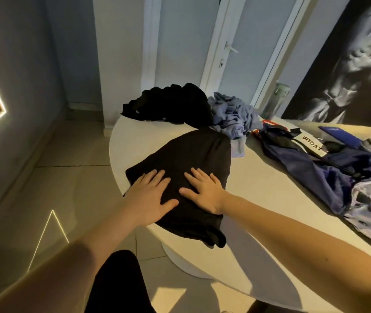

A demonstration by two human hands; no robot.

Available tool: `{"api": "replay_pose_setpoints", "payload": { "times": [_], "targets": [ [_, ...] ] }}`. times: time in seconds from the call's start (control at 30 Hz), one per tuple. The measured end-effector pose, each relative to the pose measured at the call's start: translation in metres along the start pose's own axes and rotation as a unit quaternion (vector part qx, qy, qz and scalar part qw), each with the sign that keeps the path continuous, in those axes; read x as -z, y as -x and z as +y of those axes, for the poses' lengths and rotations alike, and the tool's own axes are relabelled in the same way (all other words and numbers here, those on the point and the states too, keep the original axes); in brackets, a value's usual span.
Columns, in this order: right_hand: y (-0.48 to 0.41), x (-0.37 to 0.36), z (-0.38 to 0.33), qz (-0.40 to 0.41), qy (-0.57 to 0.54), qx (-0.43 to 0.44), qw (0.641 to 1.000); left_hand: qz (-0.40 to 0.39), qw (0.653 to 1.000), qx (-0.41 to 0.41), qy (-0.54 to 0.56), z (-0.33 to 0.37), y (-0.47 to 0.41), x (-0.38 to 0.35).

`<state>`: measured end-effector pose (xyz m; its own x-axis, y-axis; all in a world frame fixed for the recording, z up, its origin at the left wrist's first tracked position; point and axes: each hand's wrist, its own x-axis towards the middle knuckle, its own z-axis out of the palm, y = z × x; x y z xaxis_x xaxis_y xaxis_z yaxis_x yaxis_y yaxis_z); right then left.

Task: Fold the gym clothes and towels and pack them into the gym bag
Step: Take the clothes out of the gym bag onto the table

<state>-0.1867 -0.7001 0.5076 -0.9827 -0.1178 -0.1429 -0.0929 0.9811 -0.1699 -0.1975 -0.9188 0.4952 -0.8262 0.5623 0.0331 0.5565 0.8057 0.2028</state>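
The left grip (150, 195), right grip (204, 190) and both forearms are bare; the leg (116, 283) wears dark, possibly black, cloth.

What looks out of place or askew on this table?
Nothing spilled or damaged. The black fabric garment, pressed by the left hand and right hand, lies askew, its near corner drooping over the edge of the round white table. Behind it, a crumpled black heap and a crumpled grey-blue heap lie unfolded.

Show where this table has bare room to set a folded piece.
Bare: strip of table between black garment and gym bag; left patch between that garment and black pile. Crowded: far side, black pile against blue clothes.
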Motion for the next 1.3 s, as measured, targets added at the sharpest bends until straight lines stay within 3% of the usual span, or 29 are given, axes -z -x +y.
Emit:
{"api": "replay_pose_setpoints", "payload": {
  "times": [0.13, 0.3, 0.4, 0.5, 0.57, 0.63, 0.73, 0.83, 1.03, 1.17, 1.3],
  "targets": [
    [0.009, 0.001, 0.010, 0.026, -0.056, 0.023, 0.998, 0.009, 1.000, 0.012, -0.020, 0.012, 0.004, -0.006],
    [0.055, 0.021, 0.027, 0.166, -0.157, 0.083, 0.970, -0.003, 0.999, 0.027, -0.027, 0.035, 0.013, -0.004],
    [0.104, 0.023, 0.033, 0.211, -0.189, 0.114, 0.952, 0.027, 0.999, -0.046, 0.009, 0.042, 0.026, 0.003],
    [0.141, 0.016, 0.034, 0.138, -0.168, 0.138, 0.966, -0.041, 0.990, -0.120, 0.059, 0.040, 0.046, 0.014],
    [0.154, -0.001, 0.034, 0.063, -0.120, 0.135, 0.981, -0.102, 0.985, -0.137, 0.026, 0.036, 0.058, 0.017],
    [0.165, -0.017, 0.033, 0.048, -0.093, 0.128, 0.986, -0.121, 0.977, -0.173, -0.030, 0.031, 0.063, 0.016],
    [0.179, -0.030, 0.032, 0.061, -0.109, 0.120, 0.985, -0.098, 0.975, -0.192, -0.052, 0.018, 0.063, 0.011],
    [0.189, -0.038, 0.036, 0.086, -0.081, 0.149, 0.982, 0.008, 0.976, -0.203, -0.074, 0.000, 0.067, 0.005],
    [0.207, -0.044, 0.045, 0.086, -0.082, 0.172, 0.978, 0.088, 0.960, -0.250, -0.087, 0.001, 0.086, 0.002],
    [0.217, -0.050, 0.046, 0.113, -0.066, 0.184, 0.974, 0.085, 0.957, -0.273, -0.048, 0.004, 0.098, 0.000],
    [0.225, -0.048, 0.040, 0.153, -0.084, 0.205, 0.963, 0.059, 0.974, -0.219, 0.016, 0.015, 0.108, 0.013]
  ]
}}
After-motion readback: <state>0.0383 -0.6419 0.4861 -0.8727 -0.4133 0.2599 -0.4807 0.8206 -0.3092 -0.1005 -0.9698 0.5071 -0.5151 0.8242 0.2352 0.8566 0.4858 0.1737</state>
